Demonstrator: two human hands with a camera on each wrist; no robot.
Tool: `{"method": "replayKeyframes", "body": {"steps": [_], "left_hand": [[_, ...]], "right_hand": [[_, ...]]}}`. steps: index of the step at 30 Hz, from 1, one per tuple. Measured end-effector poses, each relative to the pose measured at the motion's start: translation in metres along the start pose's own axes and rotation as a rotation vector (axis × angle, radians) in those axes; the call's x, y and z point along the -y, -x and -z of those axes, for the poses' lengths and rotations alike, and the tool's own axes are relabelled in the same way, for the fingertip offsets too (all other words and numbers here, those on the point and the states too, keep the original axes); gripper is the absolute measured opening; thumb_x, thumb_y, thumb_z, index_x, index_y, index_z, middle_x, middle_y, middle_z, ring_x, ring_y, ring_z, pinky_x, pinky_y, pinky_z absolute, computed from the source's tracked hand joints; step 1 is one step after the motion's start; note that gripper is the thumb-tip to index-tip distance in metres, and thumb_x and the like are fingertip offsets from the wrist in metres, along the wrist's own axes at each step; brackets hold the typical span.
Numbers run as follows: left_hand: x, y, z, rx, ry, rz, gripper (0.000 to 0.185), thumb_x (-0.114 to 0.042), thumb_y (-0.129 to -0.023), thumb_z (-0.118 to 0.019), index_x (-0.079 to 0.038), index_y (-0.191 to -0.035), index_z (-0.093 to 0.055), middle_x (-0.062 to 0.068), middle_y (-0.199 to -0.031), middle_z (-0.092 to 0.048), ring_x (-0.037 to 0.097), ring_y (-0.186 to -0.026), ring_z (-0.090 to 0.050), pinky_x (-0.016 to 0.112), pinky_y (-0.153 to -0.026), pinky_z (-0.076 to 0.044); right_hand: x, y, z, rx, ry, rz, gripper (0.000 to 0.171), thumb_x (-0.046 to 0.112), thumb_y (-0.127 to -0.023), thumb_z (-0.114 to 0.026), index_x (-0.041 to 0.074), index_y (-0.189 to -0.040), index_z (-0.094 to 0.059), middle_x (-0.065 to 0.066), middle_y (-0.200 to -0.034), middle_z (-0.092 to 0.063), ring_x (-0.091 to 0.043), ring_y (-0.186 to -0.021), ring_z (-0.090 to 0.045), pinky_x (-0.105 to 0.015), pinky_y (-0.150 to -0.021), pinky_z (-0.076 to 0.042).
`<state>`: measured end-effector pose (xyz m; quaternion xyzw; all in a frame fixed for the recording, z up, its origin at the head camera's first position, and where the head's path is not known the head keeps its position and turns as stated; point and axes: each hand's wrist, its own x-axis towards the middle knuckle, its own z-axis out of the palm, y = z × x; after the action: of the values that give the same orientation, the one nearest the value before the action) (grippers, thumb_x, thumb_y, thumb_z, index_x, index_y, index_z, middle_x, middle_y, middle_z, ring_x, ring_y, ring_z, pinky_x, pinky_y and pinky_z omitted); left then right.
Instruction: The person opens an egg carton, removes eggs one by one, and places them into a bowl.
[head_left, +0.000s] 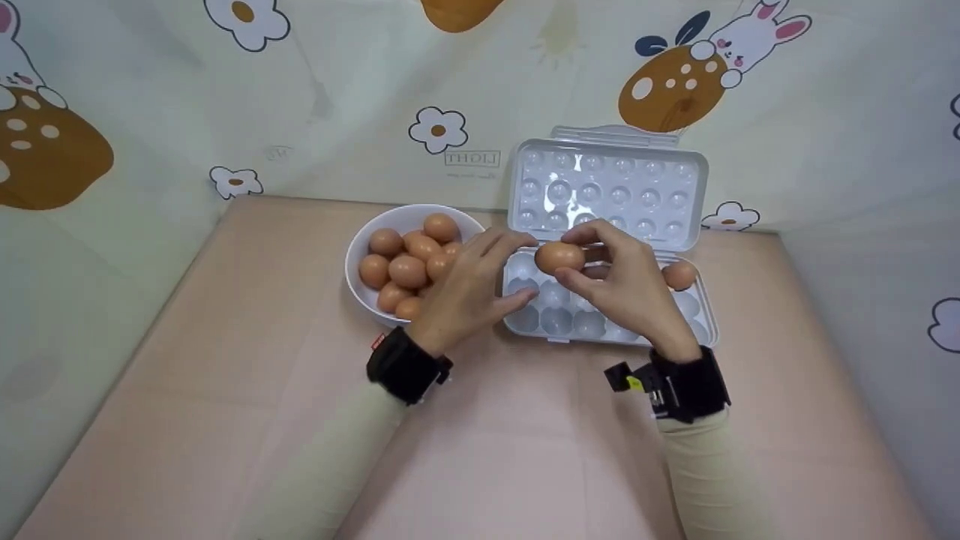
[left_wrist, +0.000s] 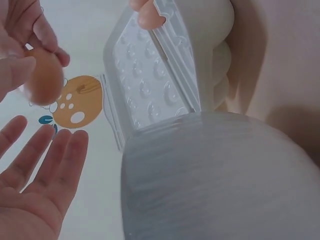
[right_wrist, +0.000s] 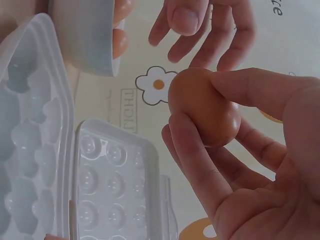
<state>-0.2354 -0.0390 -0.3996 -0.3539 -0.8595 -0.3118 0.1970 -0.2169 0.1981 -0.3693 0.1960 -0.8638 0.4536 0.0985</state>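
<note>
My right hand pinches a brown egg between thumb and fingers, just above the far-left cups of the clear egg tray. In the right wrist view the egg sits in my right hand's fingertips. My left hand hovers beside it with straight, relaxed fingers and holds nothing; its fingers spread below the egg. One more egg lies in a cup at the tray's right side. A white bowl with several brown eggs stands left of the tray.
The tray's lid stands open against the patterned cloth backdrop. The cloth also walls in both sides. Bare pink tabletop lies in front of the tray and bowl.
</note>
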Motion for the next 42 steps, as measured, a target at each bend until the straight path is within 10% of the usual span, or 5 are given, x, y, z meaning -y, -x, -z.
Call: {"method": "replayKeyframes", "body": {"steps": [20,42], "left_hand": [[-0.007,-0.001,-0.003,-0.087,0.074,-0.175,0.045,-0.019,-0.09,-0.087,-0.007,-0.126,-0.063,0.006,-0.121,-0.064,0.016,-0.108,-0.065,0.021,-0.095,-0.054],[0.003,-0.001,0.022,-0.064,0.049,-0.093,0.04,-0.02,-0.092,-0.085,-0.008,-0.125,-0.066,0.005,-0.121,-0.068,0.017,-0.111,-0.064,0.026,-0.1,-0.052]], "right_hand": [[0.01,0.011,-0.008,0.089,-0.206,-0.026,0.041,0.008,-0.091,-0.085,0.003,-0.125,-0.063,-0.01,-0.126,-0.065,-0.026,-0.111,-0.073,-0.032,-0.093,-0.061],[0.01,0.015,0.002,0.069,-0.184,-0.021,0.041,0.003,-0.093,-0.08,0.006,-0.13,-0.062,-0.005,-0.13,-0.067,-0.029,-0.122,-0.068,-0.032,-0.097,-0.06]]}}
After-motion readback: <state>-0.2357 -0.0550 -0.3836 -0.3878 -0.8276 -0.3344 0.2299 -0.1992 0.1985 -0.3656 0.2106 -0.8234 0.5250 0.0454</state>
